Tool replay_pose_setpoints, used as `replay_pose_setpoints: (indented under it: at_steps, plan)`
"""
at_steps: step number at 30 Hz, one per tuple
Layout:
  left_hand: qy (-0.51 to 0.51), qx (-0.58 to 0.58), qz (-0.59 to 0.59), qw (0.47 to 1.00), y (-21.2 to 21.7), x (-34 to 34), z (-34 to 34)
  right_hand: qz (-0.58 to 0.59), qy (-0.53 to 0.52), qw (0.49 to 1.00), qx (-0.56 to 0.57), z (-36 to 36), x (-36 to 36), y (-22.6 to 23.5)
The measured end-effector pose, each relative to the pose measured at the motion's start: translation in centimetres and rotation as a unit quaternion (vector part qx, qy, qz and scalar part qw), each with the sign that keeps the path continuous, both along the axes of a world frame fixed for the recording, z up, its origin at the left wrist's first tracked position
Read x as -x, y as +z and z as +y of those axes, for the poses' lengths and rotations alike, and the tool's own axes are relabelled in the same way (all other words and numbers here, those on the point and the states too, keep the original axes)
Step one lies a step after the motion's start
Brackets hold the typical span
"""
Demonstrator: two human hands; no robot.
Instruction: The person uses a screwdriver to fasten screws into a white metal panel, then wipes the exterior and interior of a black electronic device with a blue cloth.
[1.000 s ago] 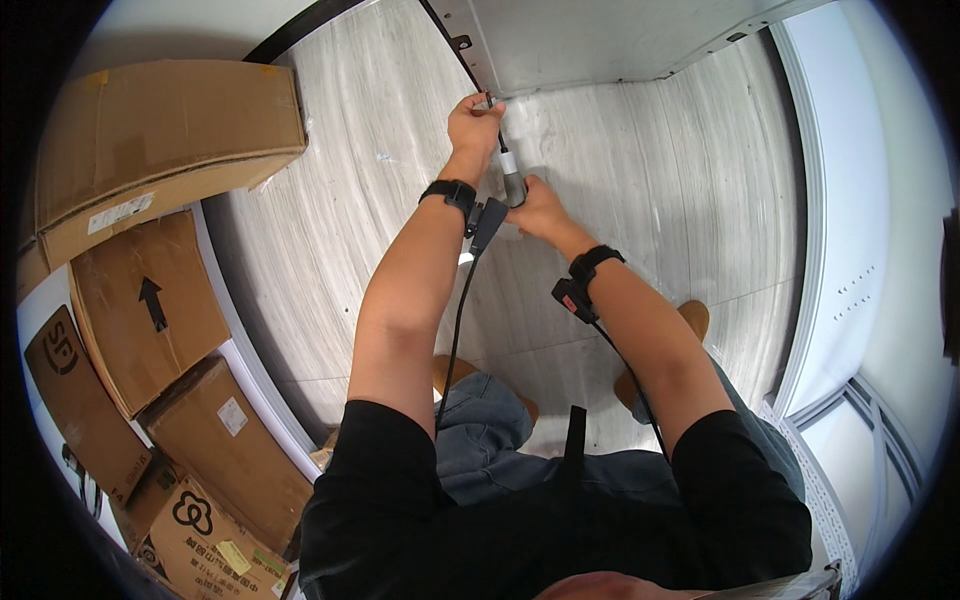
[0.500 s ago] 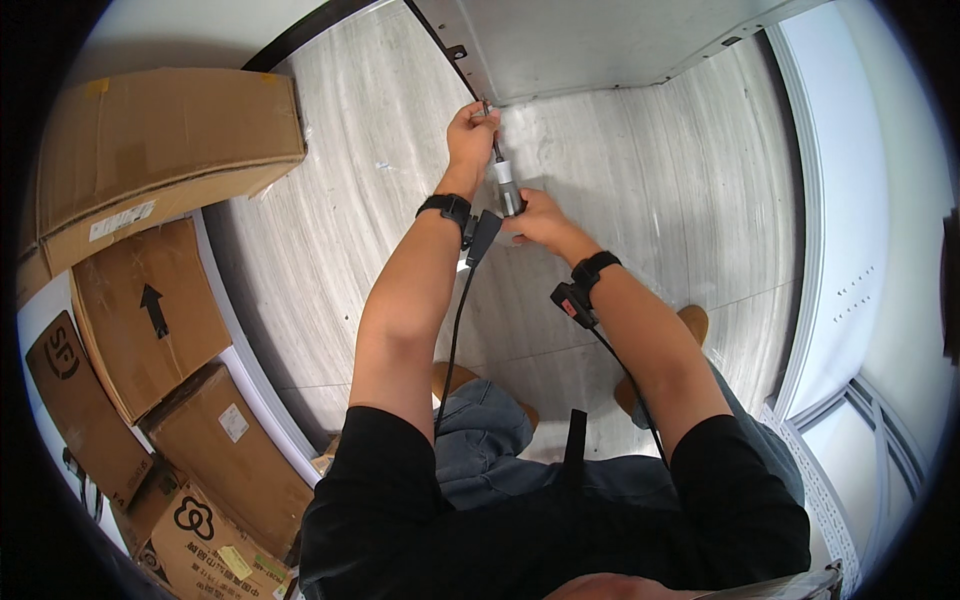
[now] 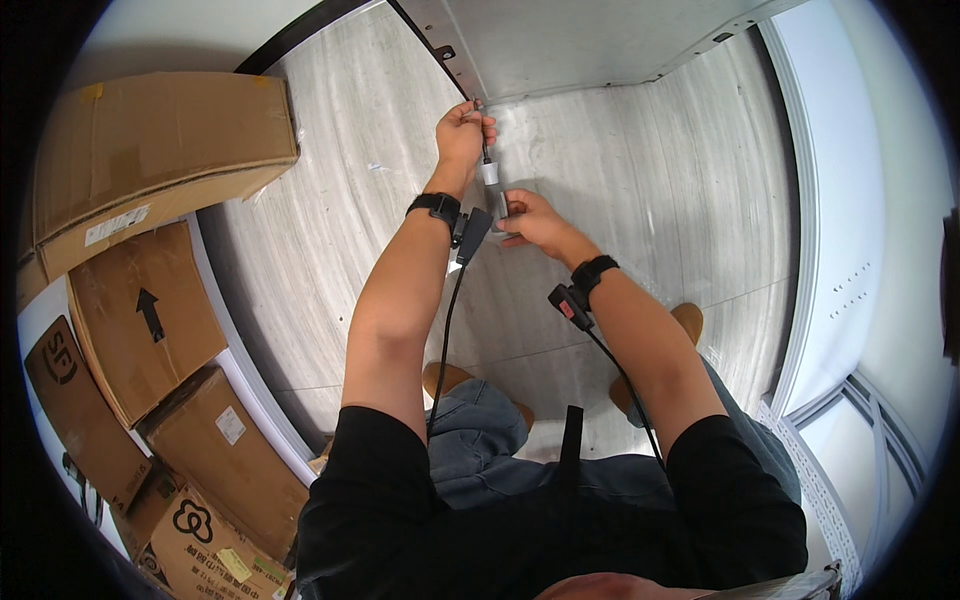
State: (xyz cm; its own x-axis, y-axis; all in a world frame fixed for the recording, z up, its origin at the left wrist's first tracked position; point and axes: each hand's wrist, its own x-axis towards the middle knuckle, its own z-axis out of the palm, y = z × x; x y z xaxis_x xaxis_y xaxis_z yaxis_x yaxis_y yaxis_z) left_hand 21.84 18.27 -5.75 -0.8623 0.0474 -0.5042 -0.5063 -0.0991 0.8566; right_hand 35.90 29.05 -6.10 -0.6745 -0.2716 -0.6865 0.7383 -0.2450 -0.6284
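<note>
A screwdriver [image 3: 490,174] with a grey handle, white collar and dark shaft points away from me toward the lower corner of a grey metal panel [image 3: 590,50]. My left hand [image 3: 461,138] is closed around the shaft near its tip, right beside that corner. The tip and whatever it meets are mostly hidden by the fingers. Closer to me, my right hand [image 3: 537,221] holds the handle from the right side, thumb and fingers bent about it. Both wrists wear black straps with small devices and cables.
Stacked cardboard boxes [image 3: 170,150] line the left side, some on a white shelf. Pale wood-look flooring [image 3: 380,220] lies beneath my hands. A long white panel [image 3: 825,200] stands along the right. My shoes are on the floor below my arms.
The screwdriver's handle has swung slightly left, and my right fingers have shifted to a looser hold on it. My left hand stays at the panel's corner. The view has shifted a little.
</note>
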Motion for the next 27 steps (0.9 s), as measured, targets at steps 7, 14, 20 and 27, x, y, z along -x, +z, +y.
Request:
replay_pose_setpoints:
  at_steps: [7, 14, 20, 27]
  plan:
    - [-0.009, 0.113, 0.033, 0.993, -0.2, 0.2, 0.6, 0.054, 0.032, 0.990, -0.128, -0.8, -0.2, -0.2]
    - [0.017, 0.093, -0.001, 0.996, 0.5, 0.4, 0.9, -0.024, -0.068, 0.997, -0.013, -0.6, -0.1, 1.7]
    - [0.020, 0.058, -0.002, 0.998, 0.8, 0.1, 1.0, 0.024, -0.007, 0.999, -0.040, -0.5, -0.3, 0.6]
    - [0.026, 0.052, -0.010, 0.998, 0.8, -1.4, 0.5, 0.009, 0.018, 0.997, -0.077, -0.3, -1.2, 1.5]
